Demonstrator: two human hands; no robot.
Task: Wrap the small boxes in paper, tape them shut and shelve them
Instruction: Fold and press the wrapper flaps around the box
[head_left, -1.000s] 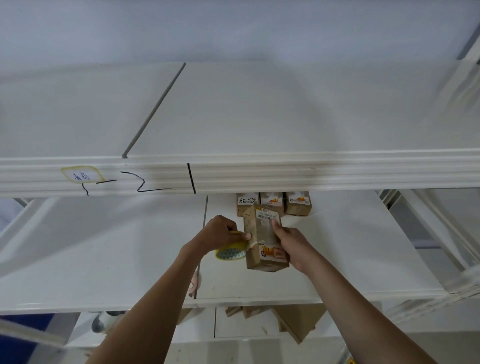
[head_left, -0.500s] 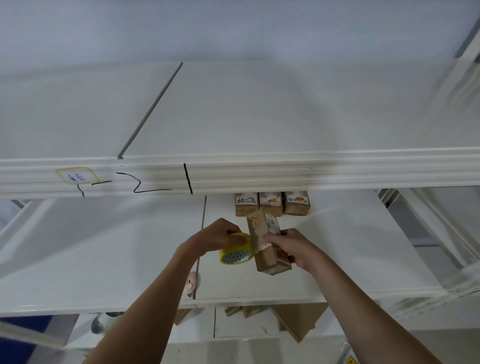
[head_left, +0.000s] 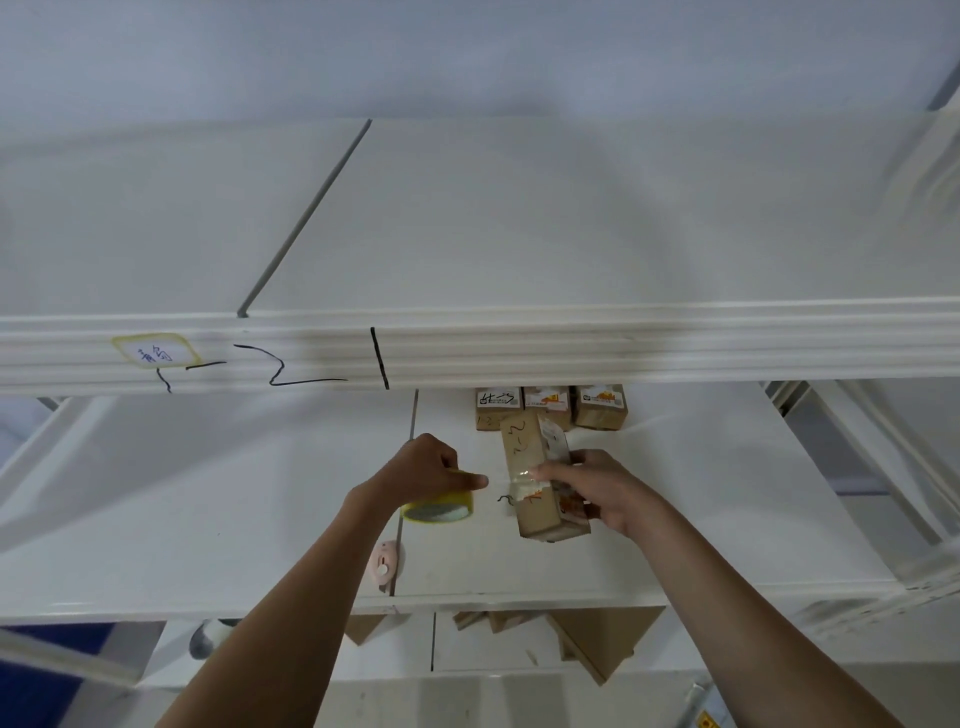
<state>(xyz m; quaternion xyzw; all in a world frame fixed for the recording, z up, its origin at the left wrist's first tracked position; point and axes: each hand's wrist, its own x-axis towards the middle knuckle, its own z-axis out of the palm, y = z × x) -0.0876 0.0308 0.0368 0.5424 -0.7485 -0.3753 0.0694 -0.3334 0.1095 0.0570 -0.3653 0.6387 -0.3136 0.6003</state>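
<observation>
Left hand (head_left: 423, 467) has pulled tape roll (head_left: 439, 506) away from box (head_left: 540, 480); right hand (head_left: 597, 488) clamps box. Stretched tape may wrinkle.

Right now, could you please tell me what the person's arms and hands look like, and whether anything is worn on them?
Both forearms are bare as far as the frame shows: no sleeves, gloves, watch or bracelets in view. The left hand and the right hand show no rings that I can make out, and the fingernails look short and plain. No markings appear on either arm.
</observation>
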